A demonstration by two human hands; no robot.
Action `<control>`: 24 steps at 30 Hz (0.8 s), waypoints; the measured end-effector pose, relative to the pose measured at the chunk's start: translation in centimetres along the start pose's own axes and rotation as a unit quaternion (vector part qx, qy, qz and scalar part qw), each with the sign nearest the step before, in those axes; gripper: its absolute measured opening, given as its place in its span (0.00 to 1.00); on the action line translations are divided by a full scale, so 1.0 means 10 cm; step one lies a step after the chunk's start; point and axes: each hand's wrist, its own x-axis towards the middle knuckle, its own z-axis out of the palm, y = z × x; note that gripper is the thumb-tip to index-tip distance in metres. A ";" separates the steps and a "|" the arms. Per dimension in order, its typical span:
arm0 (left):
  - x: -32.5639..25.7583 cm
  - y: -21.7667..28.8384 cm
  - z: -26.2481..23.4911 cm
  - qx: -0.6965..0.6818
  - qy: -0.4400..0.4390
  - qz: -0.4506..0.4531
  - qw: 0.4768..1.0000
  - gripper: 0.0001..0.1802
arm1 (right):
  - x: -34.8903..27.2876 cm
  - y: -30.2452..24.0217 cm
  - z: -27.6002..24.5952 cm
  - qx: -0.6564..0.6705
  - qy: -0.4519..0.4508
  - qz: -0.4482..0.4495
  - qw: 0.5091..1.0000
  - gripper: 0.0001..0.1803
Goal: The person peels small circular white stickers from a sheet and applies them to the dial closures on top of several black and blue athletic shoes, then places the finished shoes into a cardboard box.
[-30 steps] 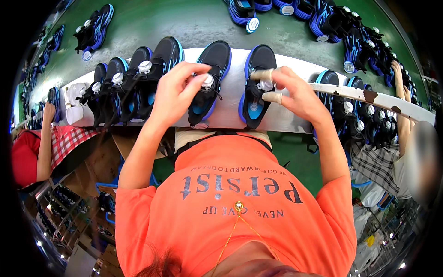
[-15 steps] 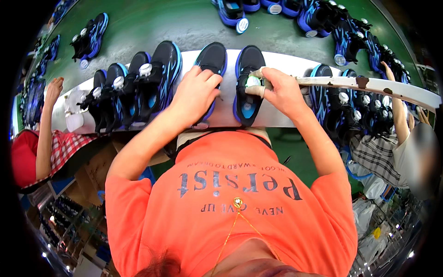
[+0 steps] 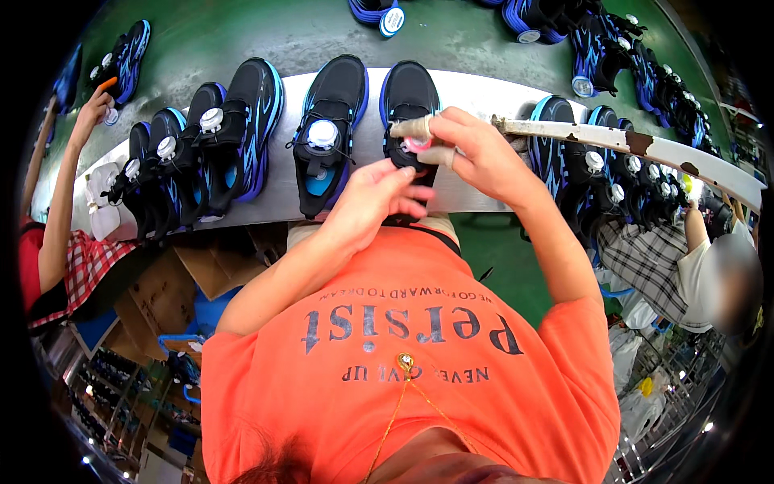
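Observation:
Two black running shoes with blue-purple soles stand in front of me, toes pointing away. On the left shoe (image 3: 337, 85), a round white dial (image 3: 322, 134) sits over the tongue, and no hand touches it. My right hand (image 3: 476, 157), with pale covers on its thumb and finger, pinches the pink-looking dial (image 3: 417, 145) of the right shoe (image 3: 409, 87). My left hand (image 3: 375, 198) is at that shoe's heel opening, fingers apart, its fingertips by the collar just below the dial. Part of the collar is hidden behind both hands.
Similar shoes (image 3: 250, 105) stand in a row at left, and more (image 3: 551, 133) at right. A chipped white bar (image 3: 637, 143) crosses the right side. Beyond the metal ledge (image 3: 278, 194), a green surface (image 3: 234, 36) carries other shoes. Co-workers' arms (image 3: 68, 169) reach in from both sides.
My left hand has moved from the left shoe across to the right shoe, uncovering the left shoe's dial. My right hand stays on the right shoe's dial, which now looks pink instead of whitish green.

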 end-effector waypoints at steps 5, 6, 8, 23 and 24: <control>0.03 -0.16 0.01 0.019 0.004 0.043 0.999 0.15 | -0.01 0.01 0.08 -0.051 0.038 0.037 0.997 0.20; 0.02 -0.15 0.00 0.023 0.005 0.035 0.999 0.15 | 0.02 0.02 0.03 -0.018 0.013 0.030 0.999 0.20; 0.02 -0.10 0.01 0.033 0.005 0.019 0.999 0.17 | 0.10 -0.04 -0.10 0.044 -0.037 0.016 0.998 0.20; 0.04 -0.15 0.03 -0.017 0.009 0.017 1.000 0.15 | 0.00 0.02 0.08 0.024 -0.004 0.068 0.997 0.23; 0.03 -0.17 0.03 -0.022 0.010 0.024 0.999 0.15 | -0.04 0.01 0.12 0.008 0.014 0.073 0.997 0.23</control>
